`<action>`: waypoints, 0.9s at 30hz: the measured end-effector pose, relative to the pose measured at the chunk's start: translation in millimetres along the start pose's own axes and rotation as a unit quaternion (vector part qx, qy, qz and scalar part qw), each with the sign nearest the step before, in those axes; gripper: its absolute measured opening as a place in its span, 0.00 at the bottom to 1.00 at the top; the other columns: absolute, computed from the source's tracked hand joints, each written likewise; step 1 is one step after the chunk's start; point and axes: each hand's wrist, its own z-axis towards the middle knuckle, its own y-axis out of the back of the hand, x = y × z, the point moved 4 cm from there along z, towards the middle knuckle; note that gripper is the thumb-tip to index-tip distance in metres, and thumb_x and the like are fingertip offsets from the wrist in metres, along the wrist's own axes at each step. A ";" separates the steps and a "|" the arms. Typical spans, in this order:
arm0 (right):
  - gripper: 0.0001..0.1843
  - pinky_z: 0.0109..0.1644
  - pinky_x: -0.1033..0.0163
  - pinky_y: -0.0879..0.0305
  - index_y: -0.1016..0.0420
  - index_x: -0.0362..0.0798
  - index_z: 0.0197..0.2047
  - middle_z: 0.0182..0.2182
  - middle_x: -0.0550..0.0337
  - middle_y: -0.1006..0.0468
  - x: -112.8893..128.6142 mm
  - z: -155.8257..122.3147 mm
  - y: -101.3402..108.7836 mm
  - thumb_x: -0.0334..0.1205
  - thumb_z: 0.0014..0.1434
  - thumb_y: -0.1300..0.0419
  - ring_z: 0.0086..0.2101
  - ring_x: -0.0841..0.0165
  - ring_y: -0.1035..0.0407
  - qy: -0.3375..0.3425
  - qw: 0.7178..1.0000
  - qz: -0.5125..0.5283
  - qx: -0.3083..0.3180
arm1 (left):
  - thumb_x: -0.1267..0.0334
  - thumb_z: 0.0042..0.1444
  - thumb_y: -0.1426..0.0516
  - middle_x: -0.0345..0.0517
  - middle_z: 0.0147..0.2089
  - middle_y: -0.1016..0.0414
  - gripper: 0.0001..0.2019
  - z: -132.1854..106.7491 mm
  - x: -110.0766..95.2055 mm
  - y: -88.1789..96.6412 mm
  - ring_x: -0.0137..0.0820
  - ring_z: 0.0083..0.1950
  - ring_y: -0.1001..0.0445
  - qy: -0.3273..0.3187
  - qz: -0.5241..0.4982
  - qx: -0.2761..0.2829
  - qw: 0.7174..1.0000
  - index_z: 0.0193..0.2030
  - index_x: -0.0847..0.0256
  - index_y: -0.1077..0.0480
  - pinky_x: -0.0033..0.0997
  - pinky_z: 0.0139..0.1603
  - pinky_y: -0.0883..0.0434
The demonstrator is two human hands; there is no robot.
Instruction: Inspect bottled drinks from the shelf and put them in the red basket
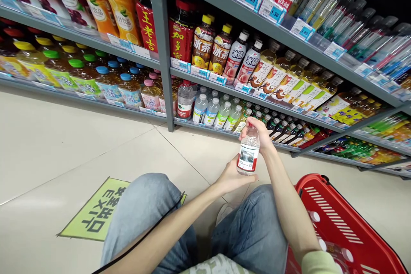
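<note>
I am crouched before drink shelves and hold a small clear water bottle [248, 153] with a red and white label upright in front of my knees. My right hand [257, 130] is closed over its cap and neck from above. My left hand [231, 177] cups the bottle's base from below, its fingers curled against it. A red shopping basket [345, 227] stands on the floor at my right, under my right forearm, with several white-capped bottles inside.
Grey shelves [162, 47] full of bottled drinks run across the view, with water bottles [212, 111] on the lowest shelf just beyond my hands. A green floor sticker [96, 209] lies on the pale tiles at my left.
</note>
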 end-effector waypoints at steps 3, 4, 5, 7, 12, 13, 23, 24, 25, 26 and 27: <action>0.16 0.24 0.63 0.32 0.35 0.50 0.28 0.17 0.61 0.25 1.6 -1.1 -2.3 0.51 0.57 0.36 0.19 0.64 0.28 0.000 1.000 0.001 -0.005 | 0.66 0.42 0.33 0.36 0.32 0.31 0.19 0.3 0.0 0.4 0.26 0.31 0.35 -0.001 0.007 -0.003 1.000 0.39 0.61 0.36 0.28 0.32 0.37; 0.16 0.24 0.63 0.32 0.35 0.50 0.28 0.16 0.61 0.25 2.2 -1.7 -3.5 0.50 0.57 0.36 0.18 0.64 0.28 -0.001 1.000 0.003 -0.005 | 0.66 0.42 0.33 0.36 0.32 0.30 0.19 0.2 -0.3 0.5 0.26 0.31 0.35 -0.004 0.009 -0.002 1.000 0.38 0.62 0.36 0.28 0.33 0.37; 0.16 0.24 0.63 0.33 0.35 0.50 0.28 0.16 0.61 0.25 2.9 -2.3 -4.9 0.49 0.57 0.37 0.18 0.64 0.28 -0.001 1.000 0.005 -0.005 | 0.66 0.42 0.33 0.37 0.32 0.30 0.18 0.1 -0.6 0.6 0.26 0.31 0.35 -0.007 0.011 -0.002 1.000 0.38 0.62 0.35 0.28 0.33 0.37; 0.15 0.23 0.63 0.33 0.36 0.50 0.28 0.16 0.60 0.25 3.7 -3.1 -7.3 0.48 0.58 0.38 0.18 0.64 0.29 -0.002 1.000 0.006 -0.004 | 0.66 0.43 0.33 0.37 0.32 0.30 0.18 -0.1 -0.5 0.8 0.26 0.31 0.35 -0.008 0.008 0.000 1.000 0.38 0.62 0.35 0.28 0.33 0.37; 0.13 0.22 0.63 0.35 0.36 0.50 0.28 0.16 0.59 0.24 4.2 -2.4 -8.0 0.46 0.57 0.38 0.17 0.63 0.29 0.006 1.000 0.002 0.000 | 0.67 0.43 0.33 0.35 0.31 0.32 0.19 1.0 3.3 1.4 0.25 0.30 0.37 -0.010 0.001 0.001 1.000 0.40 0.61 0.37 0.27 0.32 0.39; 0.13 0.22 0.63 0.35 0.36 0.50 0.27 0.16 0.59 0.24 5.0 -2.5 -8.1 0.46 0.57 0.39 0.17 0.63 0.29 0.011 1.000 0.002 0.003 | 0.67 0.43 0.33 0.35 0.31 0.32 0.19 1.2 4.1 1.4 0.25 0.30 0.37 -0.012 0.003 0.002 1.000 0.39 0.61 0.37 0.27 0.31 0.39; 0.13 0.24 0.63 0.34 0.37 0.51 0.27 0.16 0.59 0.24 17.1 -9.7 -15.4 0.44 0.59 0.40 0.18 0.63 0.28 0.064 0.997 0.025 0.025 | 0.68 0.43 0.33 0.34 0.31 0.34 0.20 -0.7 -4.5 7.1 0.25 0.30 0.38 -0.030 0.043 0.014 0.999 0.40 0.60 0.37 0.27 0.31 0.39; 0.13 0.23 0.63 0.34 0.38 0.51 0.27 0.16 0.59 0.24 17.2 -9.8 -15.5 0.44 0.59 0.40 0.18 0.63 0.28 0.065 0.997 0.027 0.022 | 0.68 0.43 0.33 0.34 0.31 0.34 0.20 -0.3 -5.1 8.1 0.25 0.30 0.38 -0.030 0.048 0.015 0.998 0.40 0.60 0.38 0.27 0.31 0.39; 0.14 0.23 0.63 0.35 0.38 0.51 0.26 0.15 0.60 0.24 17.6 -10.1 -15.8 0.44 0.59 0.40 0.18 0.63 0.28 0.066 0.997 0.027 0.021 | 0.67 0.43 0.33 0.34 0.31 0.34 0.20 -0.1 -5.8 8.8 0.25 0.30 0.38 -0.030 0.052 0.016 0.998 0.40 0.60 0.38 0.27 0.31 0.39; 0.14 0.23 0.63 0.35 0.38 0.51 0.26 0.15 0.60 0.25 18.3 -10.7 -16.2 0.44 0.59 0.40 0.18 0.63 0.28 0.067 0.997 0.028 0.021 | 0.67 0.43 0.33 0.35 0.31 0.34 0.20 0.0 -6.5 9.0 0.25 0.30 0.37 -0.032 0.056 0.019 0.998 0.40 0.60 0.38 0.27 0.31 0.39; 0.14 0.23 0.64 0.35 0.38 0.51 0.26 0.15 0.60 0.25 19.4 -11.6 -16.7 0.45 0.59 0.40 0.18 0.63 0.28 0.070 0.997 0.028 0.023 | 0.67 0.43 0.33 0.35 0.31 0.34 0.20 -0.1 -7.2 8.9 0.25 0.30 0.37 -0.033 0.059 0.021 0.997 0.39 0.60 0.38 0.27 0.31 0.39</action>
